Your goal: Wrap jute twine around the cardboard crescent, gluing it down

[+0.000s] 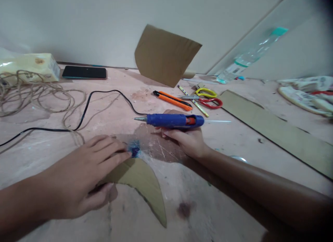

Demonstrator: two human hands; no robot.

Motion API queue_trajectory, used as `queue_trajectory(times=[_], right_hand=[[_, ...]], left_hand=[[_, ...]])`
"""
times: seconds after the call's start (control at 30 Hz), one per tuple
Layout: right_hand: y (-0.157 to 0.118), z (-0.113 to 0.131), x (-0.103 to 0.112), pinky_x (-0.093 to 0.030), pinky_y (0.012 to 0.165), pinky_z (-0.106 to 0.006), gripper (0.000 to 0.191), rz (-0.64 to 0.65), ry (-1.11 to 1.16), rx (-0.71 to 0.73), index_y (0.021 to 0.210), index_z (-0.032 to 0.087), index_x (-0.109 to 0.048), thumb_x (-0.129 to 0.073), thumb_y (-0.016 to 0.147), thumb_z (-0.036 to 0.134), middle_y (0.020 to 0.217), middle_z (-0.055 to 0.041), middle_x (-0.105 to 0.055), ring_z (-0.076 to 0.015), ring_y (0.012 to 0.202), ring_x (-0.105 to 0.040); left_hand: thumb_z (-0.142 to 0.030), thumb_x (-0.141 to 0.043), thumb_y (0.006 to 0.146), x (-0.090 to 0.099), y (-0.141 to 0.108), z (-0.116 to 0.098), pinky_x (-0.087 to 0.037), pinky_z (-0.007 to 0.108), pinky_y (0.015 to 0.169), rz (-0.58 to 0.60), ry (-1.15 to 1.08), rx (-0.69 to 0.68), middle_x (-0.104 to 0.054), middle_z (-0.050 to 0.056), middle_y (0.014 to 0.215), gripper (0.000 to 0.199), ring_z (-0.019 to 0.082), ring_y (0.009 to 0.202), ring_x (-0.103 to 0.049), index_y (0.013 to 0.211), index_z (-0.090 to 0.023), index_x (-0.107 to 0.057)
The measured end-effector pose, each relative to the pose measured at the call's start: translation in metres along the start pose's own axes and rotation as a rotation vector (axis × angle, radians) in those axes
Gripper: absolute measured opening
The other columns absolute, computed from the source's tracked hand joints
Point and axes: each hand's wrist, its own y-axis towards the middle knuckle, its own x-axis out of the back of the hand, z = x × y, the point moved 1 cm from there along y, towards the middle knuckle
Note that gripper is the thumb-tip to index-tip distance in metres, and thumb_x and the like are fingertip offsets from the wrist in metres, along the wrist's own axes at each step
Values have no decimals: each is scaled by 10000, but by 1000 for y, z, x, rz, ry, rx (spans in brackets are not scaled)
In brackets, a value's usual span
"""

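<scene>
My right hand [186, 136] is closed around a blue glue gun [166, 120], whose metal nozzle points left and whose clear glue stick [218, 121] pokes out at the back. A curved, crescent-like piece of cardboard [140, 179] lies on the table at front centre. Over its left part rests my left hand [88, 176], fingers across the top and thumb at the near edge, gripping it. A dark blue stain [134, 150] on the tabletop shows by the left fingertips. The gun's black cord [88, 96] runs off to the left.
An orange utility knife [173, 100], scissors [208, 98] and a pencil [203, 110] lie behind the gun. Cardboard [166, 56] leans against the wall. A long cardboard strip [273, 127] and a bottle [252, 56] are at right; twine [33, 93], a phone [84, 72] and a tissue pack [39, 65] at left.
</scene>
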Motion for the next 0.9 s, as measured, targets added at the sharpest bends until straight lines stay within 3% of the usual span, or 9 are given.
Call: queue_trajectory(times=[0.1, 0.27, 0.53, 0.63, 0.77, 0.9], right_hand=[[0, -1, 0, -635, 684, -370, 160, 18, -26, 7, 804, 238, -691, -761, 770, 378, 770, -29, -752, -209, 690, -703], [8, 1, 8, -637, 778, -376, 146, 112, -164, 33, 847, 222, -719, -757, 751, 325, 847, -42, -759, -243, 822, -730], [37, 28, 19, -427, 650, -322, 37, 209, -446, 51, 692, 230, -680, -691, 702, 265, 671, 15, -645, -183, 649, -550], [44, 47, 23, -333, 620, -326, 138, 230, -652, 229, 664, 246, -633, -737, 743, 290, 649, 8, -605, -180, 627, -500], [39, 67, 27, -244, 597, -354, 153, 187, -962, 522, 671, 255, -570, -673, 747, 171, 658, -14, -582, -189, 618, -443], [19, 71, 22, -355, 576, -344, 141, 249, -751, 484, 761, 250, -617, -716, 862, 241, 660, 0, -611, -170, 587, -495]], left_hand=[[-204, -544, 1049, 1, -3, 1, -427, 445, 1028, -32, 1, 39, -764, 69, 1217, 351, 281, 1096, -678, 1395, -200, -601], [-178, -502, 1037, 2, -3, 0, -380, 445, 1037, 0, -47, -6, -732, 47, 1129, 277, 257, 1003, -647, 1304, -213, -569], [-214, -637, 921, 3, 1, 13, -382, 425, 901, 63, -145, -37, -652, 30, 1000, 235, 265, 930, -563, 1140, -215, -552], [-249, -658, 931, 1, -1, 17, -378, 412, 872, 59, -171, -7, -643, 22, 969, 211, 258, 904, -547, 1099, -228, -532], [-295, -677, 976, 0, -4, 21, -375, 402, 865, 56, -188, 29, -659, 17, 957, 168, 263, 914, -564, 1047, -246, -533], [-255, -668, 1010, 1, -5, 23, -392, 385, 906, 41, -211, 33, -695, 15, 1029, 135, 246, 966, -599, 1098, -247, -566]])
